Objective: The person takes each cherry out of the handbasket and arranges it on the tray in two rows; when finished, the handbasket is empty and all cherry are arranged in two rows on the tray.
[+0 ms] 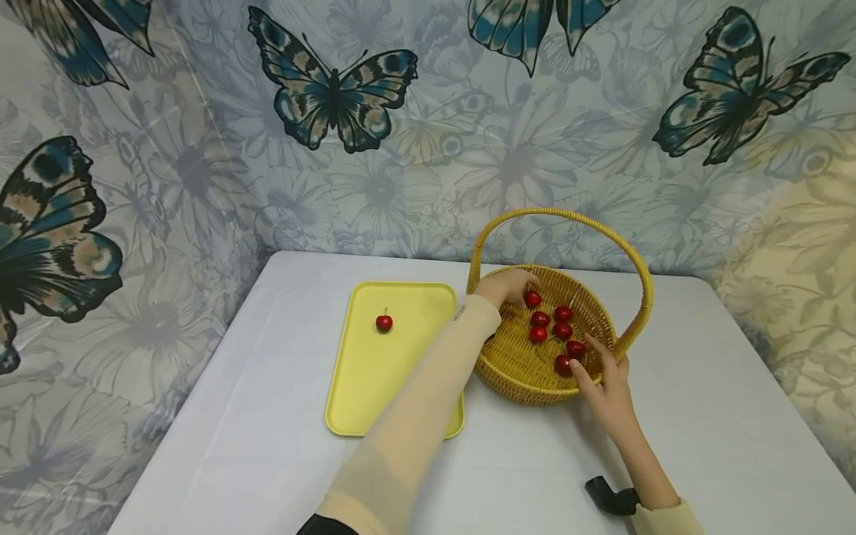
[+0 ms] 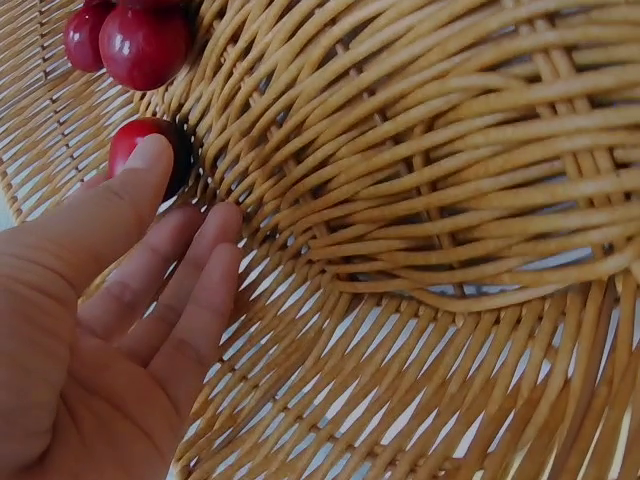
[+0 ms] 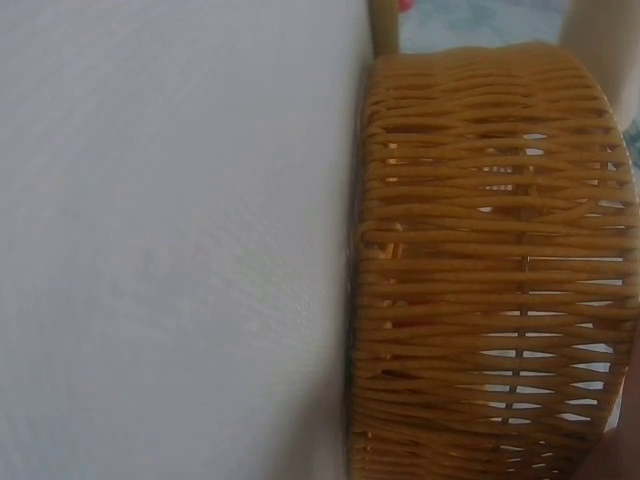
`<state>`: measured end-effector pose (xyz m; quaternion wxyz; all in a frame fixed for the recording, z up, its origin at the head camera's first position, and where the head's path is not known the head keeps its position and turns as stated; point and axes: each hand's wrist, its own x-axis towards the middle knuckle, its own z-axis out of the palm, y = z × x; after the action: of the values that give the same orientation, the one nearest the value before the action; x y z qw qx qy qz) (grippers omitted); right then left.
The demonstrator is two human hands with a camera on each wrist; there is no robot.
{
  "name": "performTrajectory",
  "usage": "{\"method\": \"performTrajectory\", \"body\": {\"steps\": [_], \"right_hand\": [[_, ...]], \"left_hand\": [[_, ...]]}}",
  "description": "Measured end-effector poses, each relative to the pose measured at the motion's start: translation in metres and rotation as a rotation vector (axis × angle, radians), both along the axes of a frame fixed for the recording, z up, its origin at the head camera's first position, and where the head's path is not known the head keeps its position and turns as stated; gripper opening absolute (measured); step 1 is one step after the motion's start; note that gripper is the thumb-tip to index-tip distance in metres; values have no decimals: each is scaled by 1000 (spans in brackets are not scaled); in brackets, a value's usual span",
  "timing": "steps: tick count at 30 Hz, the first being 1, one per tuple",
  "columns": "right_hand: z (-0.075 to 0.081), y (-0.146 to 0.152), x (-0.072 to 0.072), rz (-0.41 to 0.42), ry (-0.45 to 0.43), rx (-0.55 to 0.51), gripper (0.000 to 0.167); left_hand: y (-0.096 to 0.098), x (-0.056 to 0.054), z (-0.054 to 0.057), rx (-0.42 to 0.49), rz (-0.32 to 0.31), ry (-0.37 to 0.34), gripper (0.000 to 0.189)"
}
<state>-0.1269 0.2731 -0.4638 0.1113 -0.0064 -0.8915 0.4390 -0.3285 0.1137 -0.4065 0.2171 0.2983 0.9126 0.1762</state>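
Note:
A yellow woven basket (image 1: 508, 364) with an arched handle holds several red cherries (image 1: 562, 331). My left hand (image 1: 504, 286) reaches in over its left rim and pinches a cherry (image 2: 135, 140); in the left wrist view the thumb lies across that cherry, and part of the fingers behind it is hidden. At the basket's right front, my right hand (image 1: 610, 394) holds the rim beside the handle's foot. Its thumb and index finger extend inside, the thumb tip right at a cherry (image 1: 563, 365). Only the basket's outer side (image 3: 490, 270) fills the right wrist view.
A yellow tray (image 1: 348, 386) lies left of the basket, with a single stemmed cherry (image 1: 384, 323) on it. The left forearm passes over the tray's right side. Both stand on a white-covered table (image 1: 234, 416), with a butterfly-patterned cloth (image 1: 448, 186) behind.

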Motion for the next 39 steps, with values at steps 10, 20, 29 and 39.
{"method": "performTrajectory", "body": {"steps": [10, 20, 29, 39], "right_hand": [[0, -1, 0, -1, 12, 2, 58], [1, -1, 1, 2, 19, -4, 58], [0, -1, 0, 0, 14, -7, 58], [0, 0, 0, 3, 18, -5, 58]], "left_hand": [[6, 9, -11, 22, 80, 109, 39], [10, 6, -22, 11, 40, 237, 33], [5, 2, -24, 24, 24, 227, 28], [2, 5, -6, 44, 18, 193, 23]]}}
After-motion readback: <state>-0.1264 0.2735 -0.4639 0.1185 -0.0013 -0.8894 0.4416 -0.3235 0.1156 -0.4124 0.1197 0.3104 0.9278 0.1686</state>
